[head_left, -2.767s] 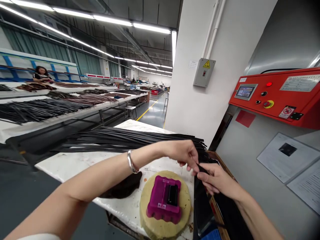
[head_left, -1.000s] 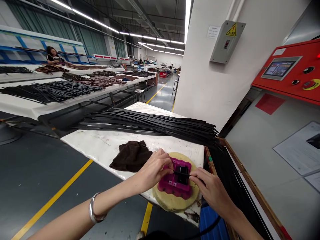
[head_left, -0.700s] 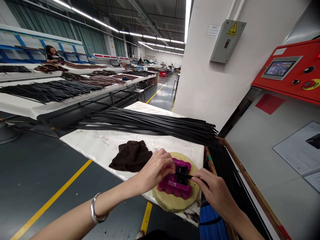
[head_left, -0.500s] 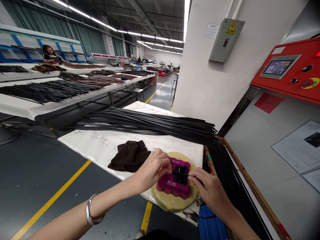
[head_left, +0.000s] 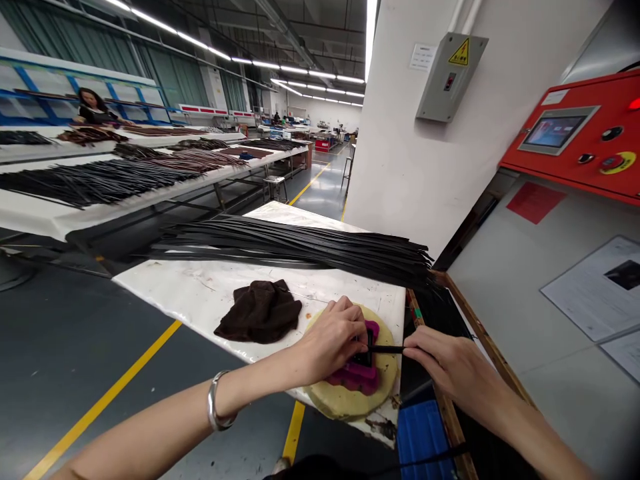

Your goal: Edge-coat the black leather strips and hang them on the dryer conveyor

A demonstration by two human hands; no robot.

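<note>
A short black strap point(head_left: 387, 349) runs level between my hands. My right hand point(head_left: 445, 357) pinches it near one end, and its other end disappears under the fingers of my left hand point(head_left: 333, 340). My left hand sits over a magenta jig point(head_left: 357, 377) with a black insert, hiding most of it. The jig rests on a round, pale yellow pad point(head_left: 345, 400). A long bundle of black straps point(head_left: 295, 250) lies across the far part of the white table point(head_left: 190, 287), and a crumpled dark brown cloth point(head_left: 259, 312) lies left of my hands.
A wooden-edged bin of black straps point(head_left: 440, 313) stands right of the table, with a blue crate point(head_left: 423, 433) below. Long tables with strap piles point(head_left: 100, 180) line the left, where a co-worker point(head_left: 93, 107) sits. A red control panel point(head_left: 570, 137) is on the right.
My hands have shifted right, and my left hand now covers the jig's insert. The strap lies more level. Since the oldest frame, my hands have moved from the bundle's end to the jig.
</note>
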